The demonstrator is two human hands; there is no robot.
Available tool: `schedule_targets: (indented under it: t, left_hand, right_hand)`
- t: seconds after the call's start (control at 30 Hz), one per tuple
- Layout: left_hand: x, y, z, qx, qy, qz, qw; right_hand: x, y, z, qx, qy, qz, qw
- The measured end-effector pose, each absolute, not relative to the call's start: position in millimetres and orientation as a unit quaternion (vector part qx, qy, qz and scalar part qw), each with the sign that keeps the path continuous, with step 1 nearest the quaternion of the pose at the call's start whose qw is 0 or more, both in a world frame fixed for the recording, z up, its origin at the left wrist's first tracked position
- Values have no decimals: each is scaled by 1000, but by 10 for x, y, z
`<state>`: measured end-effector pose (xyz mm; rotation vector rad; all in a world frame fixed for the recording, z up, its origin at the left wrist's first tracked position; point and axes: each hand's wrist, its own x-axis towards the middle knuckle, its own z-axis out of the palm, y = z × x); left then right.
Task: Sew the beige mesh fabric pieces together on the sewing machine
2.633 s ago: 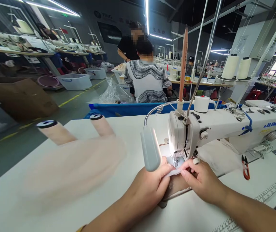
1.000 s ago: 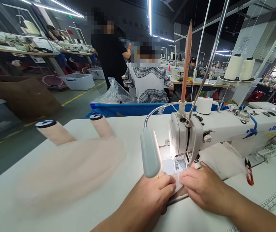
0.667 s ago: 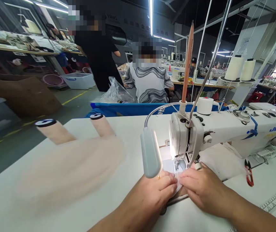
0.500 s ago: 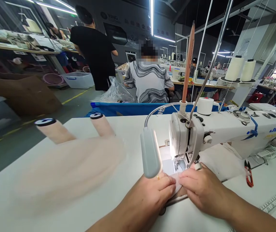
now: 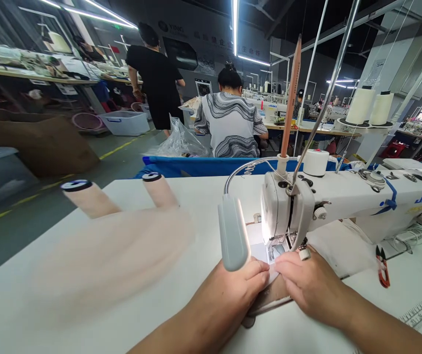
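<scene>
My left hand (image 5: 235, 290) and my right hand (image 5: 305, 285) rest side by side on the white table, just in front of the presser foot (image 5: 274, 250) of a white sewing machine (image 5: 344, 201). Their fingertips meet and press together on a small pale piece of fabric (image 5: 272, 275) lying over a brown piece (image 5: 270, 295). Both hands have curled, closed fingers. A grey lamp head (image 5: 232, 236) on a gooseneck hangs just above my left hand and hides part of it.
Two beige thread cones (image 5: 89, 196) and sheer beige mesh (image 5: 96, 260) lie at the table's left. Red snips (image 5: 382, 260) sit at the right by a printed ruler. A seated person (image 5: 229, 123) and a standing person (image 5: 155, 78) are beyond a blue bin edge (image 5: 203, 164).
My hands have drawn closer together and edged toward the presser foot with the fabric. The person in black has walked left and away in the background.
</scene>
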<state>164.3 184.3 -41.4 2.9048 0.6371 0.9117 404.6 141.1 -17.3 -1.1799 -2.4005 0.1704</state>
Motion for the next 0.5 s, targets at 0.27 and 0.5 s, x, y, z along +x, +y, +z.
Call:
schedule_targets:
  t: [0.27, 0.5]
  left_hand:
    - [1665, 1873, -406, 926, 248, 277, 66]
    - [1693, 1859, -406, 891, 289, 335, 99]
  right_hand:
    - [4036, 1439, -162, -443, -862, 68, 235]
    - [4028, 1443, -207, -449, -856, 41, 253]
